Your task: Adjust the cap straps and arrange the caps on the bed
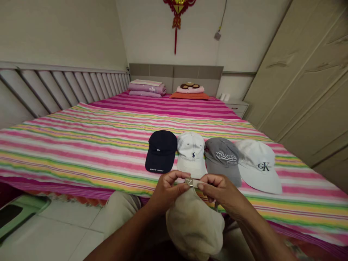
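A beige cap hangs in front of me below both hands, its back strap turned up. My left hand pinches the strap's small metal buckle. My right hand pinches the strap just right of the buckle. On the striped bed beyond my hands lie a navy cap, a white cap with a small dark logo, a grey cap with white lettering, and a white cap with dark letters, side by side in a row.
Folded purple bedding and a pink and orange pillow stack sit at the headboard. A wardrobe lines the right side, a nightstand beside it. A green stool stands on the tiled floor at left. My knee shows below.
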Demonstrator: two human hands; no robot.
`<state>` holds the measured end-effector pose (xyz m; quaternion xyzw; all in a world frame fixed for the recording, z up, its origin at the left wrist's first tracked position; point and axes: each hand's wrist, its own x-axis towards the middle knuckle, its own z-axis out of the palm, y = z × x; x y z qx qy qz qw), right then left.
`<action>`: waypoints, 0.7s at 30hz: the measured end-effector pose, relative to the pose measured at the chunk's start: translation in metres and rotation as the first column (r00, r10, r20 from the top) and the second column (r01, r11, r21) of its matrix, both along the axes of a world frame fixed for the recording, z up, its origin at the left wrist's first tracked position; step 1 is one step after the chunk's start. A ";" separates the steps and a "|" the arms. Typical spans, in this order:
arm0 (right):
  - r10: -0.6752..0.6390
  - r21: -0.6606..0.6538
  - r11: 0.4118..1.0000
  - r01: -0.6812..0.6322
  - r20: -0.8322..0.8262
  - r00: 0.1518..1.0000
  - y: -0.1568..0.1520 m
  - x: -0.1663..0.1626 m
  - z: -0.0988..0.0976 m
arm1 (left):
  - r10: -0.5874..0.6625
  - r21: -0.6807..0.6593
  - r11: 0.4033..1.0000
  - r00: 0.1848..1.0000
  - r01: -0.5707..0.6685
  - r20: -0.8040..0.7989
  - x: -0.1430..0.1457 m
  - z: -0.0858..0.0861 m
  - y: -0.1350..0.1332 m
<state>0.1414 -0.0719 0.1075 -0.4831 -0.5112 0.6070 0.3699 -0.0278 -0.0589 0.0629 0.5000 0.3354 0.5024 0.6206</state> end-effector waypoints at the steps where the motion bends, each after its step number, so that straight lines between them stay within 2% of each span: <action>1: 0.000 -0.004 1.000 0.000 0.005 1.000 0.000 0.000 0.001 | -0.001 0.018 1.000 1.000 0.001 -0.010 0.000 -0.001 0.000; 11: 0.002 -0.085 0.996 -0.020 -0.202 0.979 -0.001 -0.004 -0.008 | -0.062 0.094 0.994 0.998 0.064 -0.025 0.000 -0.004 0.001; 16: -0.003 -0.091 0.996 -0.019 -0.240 0.971 0.000 -0.006 -0.011 | -0.046 0.137 0.989 0.997 0.053 -0.054 0.000 -0.005 0.002; 21: -0.023 -0.092 0.996 -0.002 -0.269 0.963 -0.001 -0.006 -0.013 | -0.044 0.116 0.992 0.997 0.050 -0.057 -0.001 -0.004 0.000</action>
